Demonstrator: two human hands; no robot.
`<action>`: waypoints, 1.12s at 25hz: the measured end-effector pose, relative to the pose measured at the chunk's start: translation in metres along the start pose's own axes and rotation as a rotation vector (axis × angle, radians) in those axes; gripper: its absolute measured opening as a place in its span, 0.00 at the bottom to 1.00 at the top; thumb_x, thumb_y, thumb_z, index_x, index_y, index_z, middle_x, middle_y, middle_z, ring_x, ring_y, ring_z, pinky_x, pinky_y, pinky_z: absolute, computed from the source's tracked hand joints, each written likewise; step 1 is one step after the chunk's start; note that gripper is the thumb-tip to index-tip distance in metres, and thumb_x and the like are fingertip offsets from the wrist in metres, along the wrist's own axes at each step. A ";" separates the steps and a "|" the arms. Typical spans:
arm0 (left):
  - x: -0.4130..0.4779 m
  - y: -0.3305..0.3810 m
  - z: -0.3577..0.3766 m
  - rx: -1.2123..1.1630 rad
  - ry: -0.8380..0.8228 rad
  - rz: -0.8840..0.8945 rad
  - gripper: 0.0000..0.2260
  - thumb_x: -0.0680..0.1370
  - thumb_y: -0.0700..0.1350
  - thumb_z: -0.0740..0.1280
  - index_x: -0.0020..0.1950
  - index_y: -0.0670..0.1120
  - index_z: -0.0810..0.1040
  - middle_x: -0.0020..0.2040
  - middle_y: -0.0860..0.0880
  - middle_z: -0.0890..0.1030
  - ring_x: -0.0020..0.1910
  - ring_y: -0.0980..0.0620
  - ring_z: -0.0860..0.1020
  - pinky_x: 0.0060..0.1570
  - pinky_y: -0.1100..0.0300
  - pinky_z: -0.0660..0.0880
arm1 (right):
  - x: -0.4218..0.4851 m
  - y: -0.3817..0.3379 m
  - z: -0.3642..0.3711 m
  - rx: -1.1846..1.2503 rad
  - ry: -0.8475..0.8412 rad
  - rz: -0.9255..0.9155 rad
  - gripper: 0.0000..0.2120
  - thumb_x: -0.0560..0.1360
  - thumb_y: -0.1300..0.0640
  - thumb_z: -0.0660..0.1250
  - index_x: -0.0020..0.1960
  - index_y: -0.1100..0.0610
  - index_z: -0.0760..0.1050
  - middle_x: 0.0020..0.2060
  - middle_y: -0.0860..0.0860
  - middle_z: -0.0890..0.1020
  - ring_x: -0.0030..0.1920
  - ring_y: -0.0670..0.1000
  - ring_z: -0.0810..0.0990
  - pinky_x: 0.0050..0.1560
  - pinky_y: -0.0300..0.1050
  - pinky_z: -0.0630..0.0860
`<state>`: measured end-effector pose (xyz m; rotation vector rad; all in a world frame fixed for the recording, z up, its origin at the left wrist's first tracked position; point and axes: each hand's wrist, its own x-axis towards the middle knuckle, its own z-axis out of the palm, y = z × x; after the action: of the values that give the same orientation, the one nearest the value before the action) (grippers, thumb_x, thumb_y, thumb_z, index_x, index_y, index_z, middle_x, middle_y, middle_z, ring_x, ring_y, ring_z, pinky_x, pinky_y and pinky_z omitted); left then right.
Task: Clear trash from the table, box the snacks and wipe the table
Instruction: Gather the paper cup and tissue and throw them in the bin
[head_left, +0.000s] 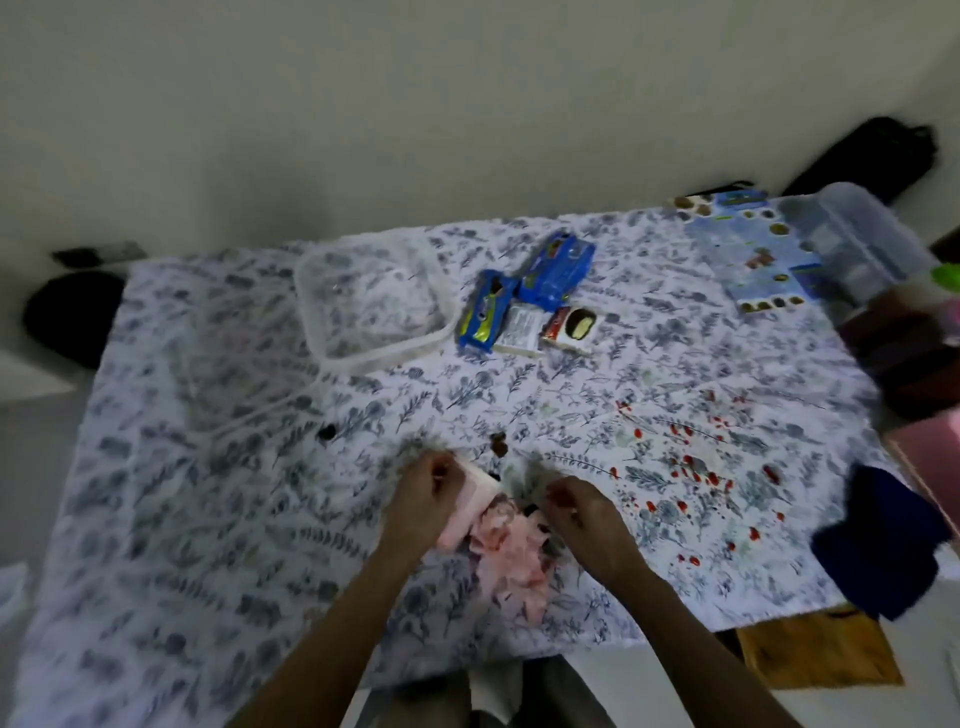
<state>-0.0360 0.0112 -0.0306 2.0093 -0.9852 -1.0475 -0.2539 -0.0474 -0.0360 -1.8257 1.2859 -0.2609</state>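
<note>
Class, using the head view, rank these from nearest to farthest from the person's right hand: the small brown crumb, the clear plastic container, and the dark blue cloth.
From the right hand:
1. Small brown crumb, just beyond it.
2. Clear plastic container, far left.
3. Dark blue cloth, right table edge.

So all you get of the person is two bare forearms coming up from the bottom edge, no sleeves anywhere in view, so short sleeves or rolled way up, can't say which. The left hand (427, 491) and right hand (582, 512) are both bare too, no gloves. No watch or bracelet shows on either wrist, and I don't spot rings, though the shot's dim and smeary enough that something small on the fingers could easily be lost.
</note>
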 end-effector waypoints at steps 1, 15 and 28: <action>-0.008 -0.001 0.003 0.004 0.038 -0.030 0.18 0.75 0.54 0.63 0.58 0.43 0.75 0.51 0.46 0.81 0.49 0.45 0.80 0.51 0.48 0.78 | 0.002 0.000 0.001 -0.006 -0.032 -0.034 0.15 0.76 0.46 0.63 0.59 0.53 0.74 0.52 0.51 0.79 0.52 0.50 0.79 0.51 0.43 0.77; -0.047 -0.016 0.033 0.034 0.319 -0.193 0.30 0.69 0.45 0.73 0.69 0.46 0.65 0.62 0.42 0.73 0.55 0.45 0.75 0.48 0.52 0.75 | 0.006 0.029 0.043 -0.561 -0.297 -0.664 0.53 0.64 0.39 0.72 0.77 0.55 0.47 0.76 0.59 0.56 0.76 0.59 0.53 0.74 0.56 0.55; -0.075 -0.016 0.011 -0.272 0.305 -0.207 0.28 0.73 0.40 0.71 0.69 0.47 0.64 0.60 0.45 0.73 0.50 0.51 0.77 0.35 0.65 0.78 | 0.031 -0.009 0.020 0.127 -0.115 -0.389 0.24 0.69 0.43 0.71 0.59 0.54 0.71 0.49 0.48 0.76 0.49 0.48 0.76 0.46 0.41 0.73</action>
<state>-0.0697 0.0796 -0.0206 1.9942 -0.4576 -0.8903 -0.2218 -0.0621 -0.0503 -1.9394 0.8098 -0.4305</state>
